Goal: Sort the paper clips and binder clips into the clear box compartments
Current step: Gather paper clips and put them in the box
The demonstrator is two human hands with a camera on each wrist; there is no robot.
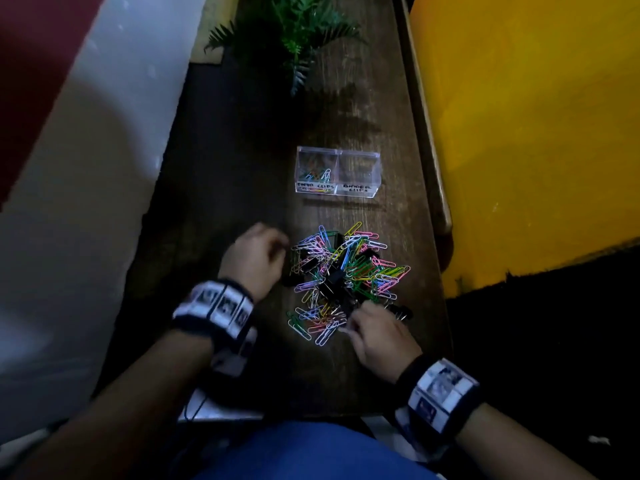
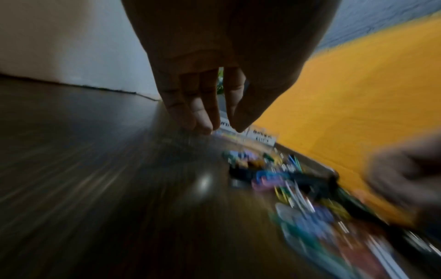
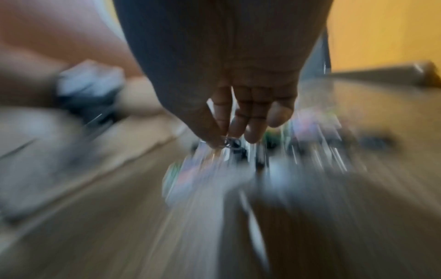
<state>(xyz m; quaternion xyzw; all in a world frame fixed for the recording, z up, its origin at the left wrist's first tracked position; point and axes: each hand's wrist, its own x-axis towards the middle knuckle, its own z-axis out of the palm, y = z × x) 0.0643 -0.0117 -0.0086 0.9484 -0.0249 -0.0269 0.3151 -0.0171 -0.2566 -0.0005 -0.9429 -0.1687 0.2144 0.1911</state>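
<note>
The right hand (image 1: 375, 336) is pinching a binder clip (image 3: 230, 142) at the near edge of the mixed pile (image 1: 346, 278), presumably for the clear box (image 1: 337, 171) beyond it, while the left hand (image 1: 258, 258) is hovering beside the pile, fingers loosely curled, apparently empty.

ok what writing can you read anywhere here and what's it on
"BINDER CLIPS": handwritten white label on the front of the clear box's right compartment.
"PAPER CLIPS": label on the left compartment; "CLIPS" is legible, the first word is smudged and only likely reads so.
Wristband patches on the left wrist and right wrist: printed marks, too blurred to read.
Both wrist views: the labels are too blurred to read.
</note>
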